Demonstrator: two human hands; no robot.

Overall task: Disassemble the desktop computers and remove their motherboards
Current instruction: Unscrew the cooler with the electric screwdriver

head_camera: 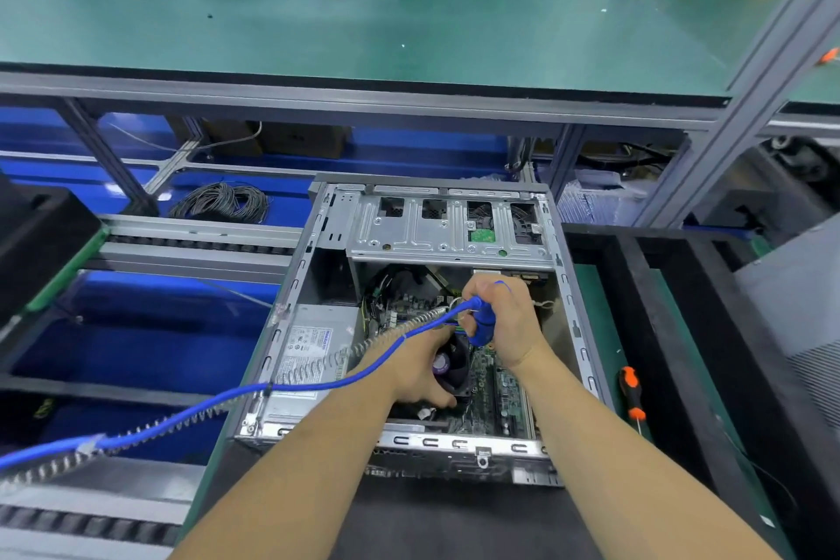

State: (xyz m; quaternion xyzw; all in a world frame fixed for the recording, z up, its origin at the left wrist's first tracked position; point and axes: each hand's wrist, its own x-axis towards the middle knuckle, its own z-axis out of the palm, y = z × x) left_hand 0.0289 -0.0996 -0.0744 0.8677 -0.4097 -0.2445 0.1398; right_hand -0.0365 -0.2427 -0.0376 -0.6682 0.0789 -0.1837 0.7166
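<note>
From the head camera I look down into an open desktop case (318,241) lying on its side on the green mat (600,323) in front of me, its side panel off. My right hand (504,323) is curled tight around the blue handle of a powered screwdriver (482,323), held upright over the middle of the motherboard (495,391), which sits flat on the floor of the case. From the tool a blue cable (218,400), running beside a coiled metal spring, trails away to my left across the case rim. My left hand (416,371) reaches in just beside the right; its fingers bend round the black cooler fan (454,366) on the board, though I cannot tell how firmly they hold it. The grey power supply (313,350) fills the left side of the case, and a silver drive cage (445,225) spans the far end. To the right of the case, on the mat, lies an orange-and-black hand screwdriver (632,393). A coil of grey wire (220,201) rests on the blue surface beyond the rails.
</note>
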